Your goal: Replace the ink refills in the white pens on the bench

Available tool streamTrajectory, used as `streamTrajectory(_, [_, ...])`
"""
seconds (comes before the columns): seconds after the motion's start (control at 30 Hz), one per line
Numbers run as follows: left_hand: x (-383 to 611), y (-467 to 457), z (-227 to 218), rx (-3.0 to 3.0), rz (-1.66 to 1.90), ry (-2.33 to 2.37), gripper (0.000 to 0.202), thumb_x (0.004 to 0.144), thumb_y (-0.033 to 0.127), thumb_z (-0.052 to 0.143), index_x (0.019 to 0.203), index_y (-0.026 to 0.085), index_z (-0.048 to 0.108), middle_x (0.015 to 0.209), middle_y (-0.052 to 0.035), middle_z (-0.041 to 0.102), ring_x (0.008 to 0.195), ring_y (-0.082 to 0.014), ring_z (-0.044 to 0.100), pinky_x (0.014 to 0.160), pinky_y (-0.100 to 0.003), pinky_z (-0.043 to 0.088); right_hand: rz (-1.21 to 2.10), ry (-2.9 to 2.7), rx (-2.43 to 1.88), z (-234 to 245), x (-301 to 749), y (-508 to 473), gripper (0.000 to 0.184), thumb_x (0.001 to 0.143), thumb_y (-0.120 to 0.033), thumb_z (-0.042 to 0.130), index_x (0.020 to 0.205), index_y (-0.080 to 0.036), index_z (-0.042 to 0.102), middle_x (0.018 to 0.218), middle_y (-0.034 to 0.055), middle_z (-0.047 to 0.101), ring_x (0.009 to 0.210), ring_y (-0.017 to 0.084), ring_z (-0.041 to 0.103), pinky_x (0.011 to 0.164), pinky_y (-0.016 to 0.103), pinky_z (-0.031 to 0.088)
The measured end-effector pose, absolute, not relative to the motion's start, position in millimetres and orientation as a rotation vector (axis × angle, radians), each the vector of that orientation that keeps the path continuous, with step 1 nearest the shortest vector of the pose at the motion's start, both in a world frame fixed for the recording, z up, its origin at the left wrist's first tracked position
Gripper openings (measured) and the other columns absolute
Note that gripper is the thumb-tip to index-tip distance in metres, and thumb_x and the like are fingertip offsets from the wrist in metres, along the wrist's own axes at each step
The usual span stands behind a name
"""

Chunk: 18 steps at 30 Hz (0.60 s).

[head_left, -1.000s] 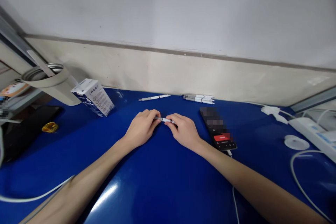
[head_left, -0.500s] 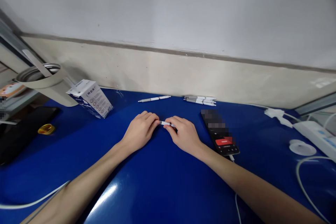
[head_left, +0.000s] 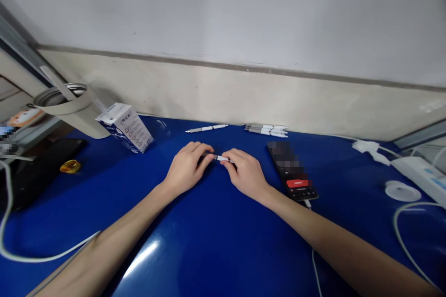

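Observation:
Between my two hands is a white and grey pen (head_left: 220, 158), lying roughly level just above the blue table. My left hand (head_left: 190, 163) pinches its grey end, and the fingers cover the tip. The white end sits in the pinched fingers of my right hand (head_left: 245, 171), which hide the rest of it. Behind the hands, a single white and grey pen (head_left: 206, 128) lies by the wall. Several similar pens (head_left: 266, 130) are bunched together to its right.
A white printed box (head_left: 127, 127) stands at the left beside a beige cup (head_left: 78, 113). A yellow coil (head_left: 70, 166) and a black case (head_left: 38, 171) lie farther left. On the right are a phone (head_left: 291, 171) on a cable, a round white lid (head_left: 403, 191) and a power strip (head_left: 420, 176).
Both hands keep hold of the pen, and more of its middle shows between them. The whole view has shifted slightly with the head.

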<state>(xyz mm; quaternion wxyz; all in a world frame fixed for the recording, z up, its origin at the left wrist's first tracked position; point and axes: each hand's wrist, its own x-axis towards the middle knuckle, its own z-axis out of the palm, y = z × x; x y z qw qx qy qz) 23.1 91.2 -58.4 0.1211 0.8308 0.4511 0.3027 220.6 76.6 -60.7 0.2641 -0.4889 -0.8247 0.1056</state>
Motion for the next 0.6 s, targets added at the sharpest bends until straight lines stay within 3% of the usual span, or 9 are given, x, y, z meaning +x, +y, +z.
streamTrajectory(0.1, [22.3, 91.1, -59.0, 2.346, 0.936, 1.319, 0.018, 0.094, 0.030, 0.047, 0.109, 0.020, 0.051, 0.101, -0.0065, 0.061, 0.090, -0.0204, 0.057, 0.078, -0.035, 0.046, 0.310, -2.192, -1.348, -60.4, 220.2, 77.5, 0.017, 0.096, -0.026, 0.043, 0.093, -0.022, 0.059, 0.088, 0.0033, 0.064, 0.082, 0.017, 0.057, 0.073, 0.029, 0.040])
streamTrajectory(0.3, [22.1, 91.5, -56.6, 2.353, 0.853, 1.380, 0.021, 0.097, 0.033, 0.042, 0.090, 0.020, 0.057, 0.079, -0.0029, 0.060, 0.077, -0.0191, 0.054, 0.069, -0.033, 0.044, 0.275, -2.224, -1.329, -60.2, 220.3, 77.6, 0.019, 0.097, -0.027, 0.041, 0.092, -0.021, 0.059, 0.087, 0.0034, 0.064, 0.083, 0.018, 0.057, 0.075, 0.031, 0.040])
streamTrajectory(0.4, [22.4, 90.8, -56.4, 2.341, 0.885, 1.359, 0.015, 0.095, 0.029, 0.045, 0.103, 0.020, 0.055, 0.093, -0.0041, 0.062, 0.086, -0.0197, 0.056, 0.077, -0.035, 0.045, 0.271, -2.205, -1.357, -59.9, 220.6, 77.3, 0.019, 0.097, -0.026, 0.041, 0.092, -0.021, 0.058, 0.087, 0.0037, 0.064, 0.083, 0.019, 0.057, 0.075, 0.031, 0.041])
streamTrajectory(0.5, [22.6, 89.6, -56.7, 2.330, 0.882, 1.336, 0.018, 0.094, 0.025, 0.047, 0.110, 0.020, 0.050, 0.099, -0.0050, 0.060, 0.089, -0.0199, 0.056, 0.080, -0.036, 0.046, 0.278, -2.192, -1.352, -59.4, 220.6, 76.4, 0.019, 0.098, -0.025, 0.040, 0.099, -0.021, 0.059, 0.091, 0.0037, 0.065, 0.086, 0.019, 0.057, 0.077, 0.031, 0.042])
streamTrajectory(0.6, [22.3, 88.0, -56.3, 2.334, 0.839, 1.337, 0.011, 0.095, 0.025, 0.043, 0.101, 0.021, 0.052, 0.090, -0.0038, 0.060, 0.084, -0.0197, 0.055, 0.076, -0.035, 0.045, 0.280, -2.219, -1.295, -58.7, 220.1, 74.3, 0.023, 0.098, -0.023, 0.038, 0.111, -0.024, 0.057, 0.097, 0.0026, 0.066, 0.089, 0.018, 0.058, 0.081, 0.032, 0.041])
